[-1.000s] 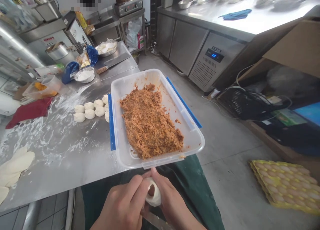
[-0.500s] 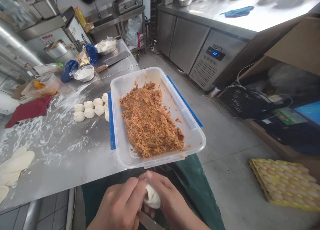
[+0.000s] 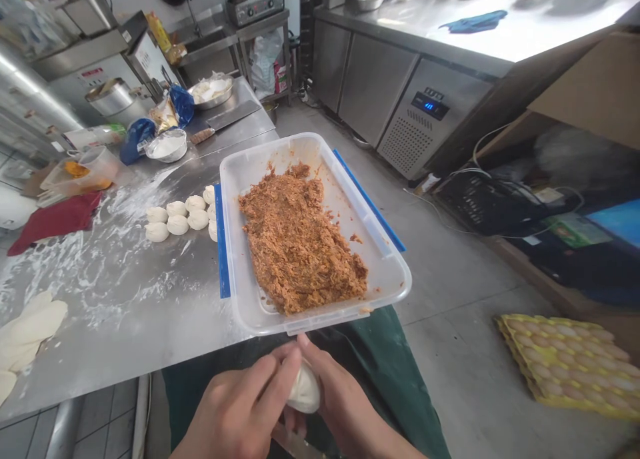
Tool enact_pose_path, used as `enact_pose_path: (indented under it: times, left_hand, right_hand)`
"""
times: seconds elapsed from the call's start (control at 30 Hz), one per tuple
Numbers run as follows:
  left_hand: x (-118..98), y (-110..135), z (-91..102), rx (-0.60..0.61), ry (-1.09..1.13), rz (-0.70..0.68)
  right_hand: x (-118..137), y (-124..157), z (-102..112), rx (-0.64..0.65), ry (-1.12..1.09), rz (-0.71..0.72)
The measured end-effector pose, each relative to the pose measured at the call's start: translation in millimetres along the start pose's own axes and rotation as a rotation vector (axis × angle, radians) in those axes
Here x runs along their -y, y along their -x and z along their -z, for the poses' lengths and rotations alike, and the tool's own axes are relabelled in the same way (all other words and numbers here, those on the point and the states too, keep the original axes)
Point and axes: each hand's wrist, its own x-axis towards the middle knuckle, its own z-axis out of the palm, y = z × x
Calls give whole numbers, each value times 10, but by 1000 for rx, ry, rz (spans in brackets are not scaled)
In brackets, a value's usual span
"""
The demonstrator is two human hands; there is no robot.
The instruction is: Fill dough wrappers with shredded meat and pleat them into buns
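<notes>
dough bun: a pale, rounded bun sits between the two hands, in front of the apron and just below the near rim of the filling tub; the fingers cover part of it.
left hand: curled, the left hand has its fingers bent over the bun's near-left side, touching it.
right hand: cupped, the right hand holds the bun from the right, its thumb pointing up toward the tub.
flat tool: a thin flat strip shows under the left hand; i cannot tell which hand grips it.
filling tub: a clear plastic tub with blue side clips reaches past the table edge; a broad mound of reddish-brown minced filling lies in it, and bits cling to its walls.
steel table: the table is streaked with white powder.
shaped buns: two rows of shaped buns lie just left of the tub, which hides part of them.
dough wrappers: flat, overlapping wrappers lie at the table's left edge.
table's far side: a red cloth, a bowl of white powder and a cleaver lie there.
apron: dark green cloth spreads below the tub.
floor: eggs sit in yellow trays on the right.
</notes>
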Motion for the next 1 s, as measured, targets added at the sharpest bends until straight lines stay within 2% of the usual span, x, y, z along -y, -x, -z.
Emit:
enact_pose_path:
  times: [0.07, 0.13, 0.2, 0.27, 0.37, 0.43, 0.53, 0.67, 0.83, 1.0]
  left_hand:
    - [-7, 19, 4, -23, 31, 31]
    - [-18, 46, -4, -35, 45, 63]
    - [-24, 73, -20, -23, 18, 33]
    - [-28, 96, -37, -25, -14, -3]
    - [-40, 119, -47, -71, -25, 40]
    - [-49, 125, -45, -90, -18, 55]
    - [-45, 127, -27, -52, -9, -6]
    - [-37, 138, 17, -25, -33, 22]
    - [-49, 150, 30, 5, 1, 6]
    - [-67, 146, 61, 4, 31, 53]
  right_hand:
    - [7, 4, 2, 4, -9, -23]
    - [9, 6, 7, -67, 20, -32]
    - [3, 6, 16, -108, 43, -32]
    - [-11, 6, 29, -70, 13, -40]
    - [-33, 1, 44, 3, -24, -55]
    - [-39, -8, 44, -42, 3, -47]
    - [-27, -14, 39, -72, 9, -65]
    - [-10, -4, 42, 48, -19, -103]
    - [-28, -23, 44, -71, 36, -100]
    - [12, -27, 42, 44, -11, -134]
